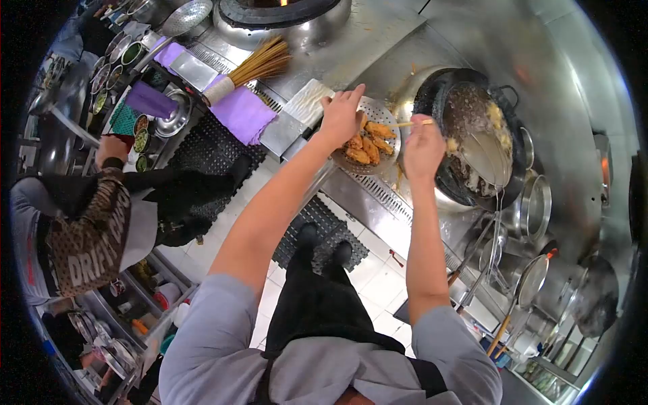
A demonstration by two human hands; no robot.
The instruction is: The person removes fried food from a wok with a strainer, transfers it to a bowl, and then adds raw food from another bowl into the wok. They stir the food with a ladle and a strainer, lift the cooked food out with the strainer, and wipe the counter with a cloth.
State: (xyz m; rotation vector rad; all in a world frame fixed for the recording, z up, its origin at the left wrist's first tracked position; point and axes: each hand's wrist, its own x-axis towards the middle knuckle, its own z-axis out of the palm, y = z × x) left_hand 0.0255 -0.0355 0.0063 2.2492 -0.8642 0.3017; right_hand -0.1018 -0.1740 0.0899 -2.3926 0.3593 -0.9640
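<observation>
My left hand [343, 118] is over the left rim of a round perforated skimmer [368, 108], its fingers stretched out. Several browned, fried pieces that look like chicken wings [370, 145] lie in the skimmer. My right hand [424, 148] is closed around pale wooden chopsticks [406, 124], which point left toward the fried pieces; whether there are one or two sticks I cannot make out. Right of that hand, a black wok [442, 101] holds bubbling oil with pale battered pieces in it. A wire strainer [487, 158] rests in the oil, its long handle reaching toward me.
A bamboo brush [260, 64] and a purple cloth [241, 113] lie on the counter at left. Another burner [283, 30] shows flame at the top. A co-worker [88, 229] stands at left holding a long handle. Pans and strainers [536, 206] crowd the right side.
</observation>
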